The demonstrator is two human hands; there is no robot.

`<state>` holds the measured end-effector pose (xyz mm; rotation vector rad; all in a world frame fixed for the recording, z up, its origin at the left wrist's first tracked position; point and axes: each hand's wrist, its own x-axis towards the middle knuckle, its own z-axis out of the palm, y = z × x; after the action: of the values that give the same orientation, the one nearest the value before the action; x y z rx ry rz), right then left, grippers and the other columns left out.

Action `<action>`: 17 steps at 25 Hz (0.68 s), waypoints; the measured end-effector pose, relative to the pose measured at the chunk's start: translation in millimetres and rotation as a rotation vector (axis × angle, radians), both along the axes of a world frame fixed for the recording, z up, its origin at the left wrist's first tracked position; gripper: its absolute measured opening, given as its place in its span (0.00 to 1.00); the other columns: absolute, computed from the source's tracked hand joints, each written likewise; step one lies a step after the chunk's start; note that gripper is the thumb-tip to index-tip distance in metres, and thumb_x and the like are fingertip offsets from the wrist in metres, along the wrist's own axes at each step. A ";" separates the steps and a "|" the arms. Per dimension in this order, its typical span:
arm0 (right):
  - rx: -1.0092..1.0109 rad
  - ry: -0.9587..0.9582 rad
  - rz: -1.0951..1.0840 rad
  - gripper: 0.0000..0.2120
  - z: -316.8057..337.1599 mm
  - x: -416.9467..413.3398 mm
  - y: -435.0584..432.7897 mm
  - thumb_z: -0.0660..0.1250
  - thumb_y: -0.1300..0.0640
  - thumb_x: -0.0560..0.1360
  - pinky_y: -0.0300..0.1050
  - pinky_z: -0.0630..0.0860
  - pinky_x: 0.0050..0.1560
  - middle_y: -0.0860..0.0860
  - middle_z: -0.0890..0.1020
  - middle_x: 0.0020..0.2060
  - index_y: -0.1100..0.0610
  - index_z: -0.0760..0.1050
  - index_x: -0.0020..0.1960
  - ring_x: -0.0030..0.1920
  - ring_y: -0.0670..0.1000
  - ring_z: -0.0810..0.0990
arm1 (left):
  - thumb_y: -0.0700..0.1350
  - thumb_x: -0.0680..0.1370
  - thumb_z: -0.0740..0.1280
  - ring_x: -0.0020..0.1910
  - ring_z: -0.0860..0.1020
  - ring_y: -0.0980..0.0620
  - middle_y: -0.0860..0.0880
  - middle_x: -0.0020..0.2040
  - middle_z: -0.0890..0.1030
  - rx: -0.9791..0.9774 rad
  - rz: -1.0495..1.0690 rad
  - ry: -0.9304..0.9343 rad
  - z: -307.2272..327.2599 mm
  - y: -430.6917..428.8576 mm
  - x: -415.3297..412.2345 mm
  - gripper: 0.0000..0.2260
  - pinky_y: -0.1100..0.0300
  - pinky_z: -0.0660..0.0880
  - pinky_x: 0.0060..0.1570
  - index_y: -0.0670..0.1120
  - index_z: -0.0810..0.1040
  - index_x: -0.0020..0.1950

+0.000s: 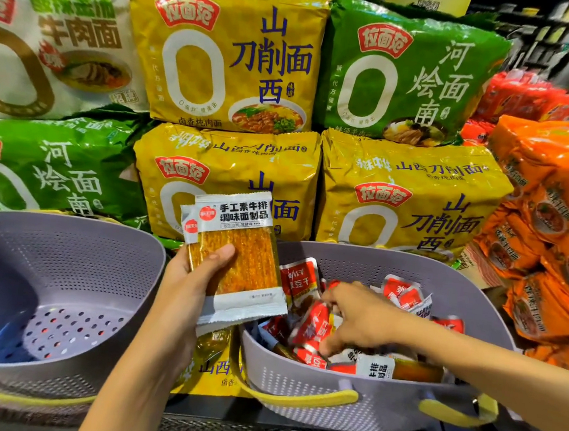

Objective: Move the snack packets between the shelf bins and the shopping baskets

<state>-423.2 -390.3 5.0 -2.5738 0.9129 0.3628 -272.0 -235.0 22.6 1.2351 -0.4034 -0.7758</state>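
Packets (238,256), two stacked, gripped in L hand (188,275); R hand (360,320) down among red packets (313,326) in rt basket (392,259), grip unclear.

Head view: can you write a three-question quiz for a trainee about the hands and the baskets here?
1. True or false: the left hand grips white-and-orange packets.
2. The right hand reaches into: A) the left basket, B) the right basket, C) a yellow noodle bag.
3. Fill in: the small packets in the right basket are mostly ___ in colour.
Key: 1 true; 2 B; 3 red.
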 end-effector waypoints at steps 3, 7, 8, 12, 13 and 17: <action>0.481 -0.410 -0.323 0.14 8.8 -2.4 -9.8 0.77 0.62 0.65 0.37 0.78 0.37 0.46 0.82 0.34 0.56 0.75 0.46 0.35 0.43 0.79 | 0.48 0.67 0.68 0.50 0.82 0.47 0.47 0.50 0.84 0.005 0.033 0.021 0.0 -0.6 2.0 0.15 0.50 0.77 0.51 0.49 0.78 0.54; 0.592 -0.603 -0.601 0.15 0.6 16.0 -10.2 0.75 0.69 0.65 0.42 0.81 0.36 0.55 0.82 0.41 0.55 0.74 0.43 0.40 0.51 0.81 | 0.47 0.71 0.67 0.50 0.82 0.47 0.48 0.50 0.84 0.010 0.040 0.027 -1.0 -1.1 2.6 0.13 0.48 0.76 0.55 0.50 0.77 0.55; 0.540 -0.590 -0.619 0.14 -3.0 21.9 -9.9 0.75 0.69 0.65 0.42 0.80 0.35 0.54 0.81 0.39 0.56 0.74 0.42 0.38 0.50 0.81 | 0.47 0.71 0.68 0.51 0.82 0.47 0.48 0.51 0.84 0.013 0.038 0.028 -1.7 -1.0 1.9 0.14 0.47 0.76 0.55 0.49 0.77 0.56; 0.298 -0.427 -0.560 0.10 -4.3 37.3 -8.7 0.76 0.62 0.64 0.46 0.81 0.39 0.56 0.83 0.40 0.63 0.81 0.44 0.38 0.53 0.82 | 0.48 0.70 0.68 0.50 0.82 0.47 0.48 0.49 0.85 0.027 0.033 0.031 -3.0 -0.5 -0.5 0.15 0.47 0.75 0.56 0.49 0.77 0.57; 0.185 -0.383 -0.513 0.10 -3.8 38.9 -6.7 0.75 0.60 0.65 0.46 0.79 0.40 0.56 0.84 0.41 0.62 0.81 0.45 0.39 0.53 0.81 | 0.47 0.71 0.68 0.50 0.82 0.47 0.48 0.49 0.85 0.025 0.035 0.034 -3.0 -0.4 -0.3 0.13 0.47 0.75 0.56 0.49 0.77 0.56; -0.160 -0.358 -0.312 0.08 -0.2 38.5 7.2 0.73 0.58 0.66 0.46 0.73 0.46 0.51 0.81 0.49 0.51 0.81 0.46 0.52 0.57 0.79 | 0.48 0.68 0.68 0.49 0.82 0.47 0.49 0.48 0.85 0.017 0.037 0.040 -0.7 1.4 0.5 0.16 0.48 0.76 0.53 0.49 0.78 0.56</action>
<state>-384.7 -383.1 4.7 -2.4609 1.2157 -0.2609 -271.5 -233.6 21.8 1.2376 -0.3414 -0.7718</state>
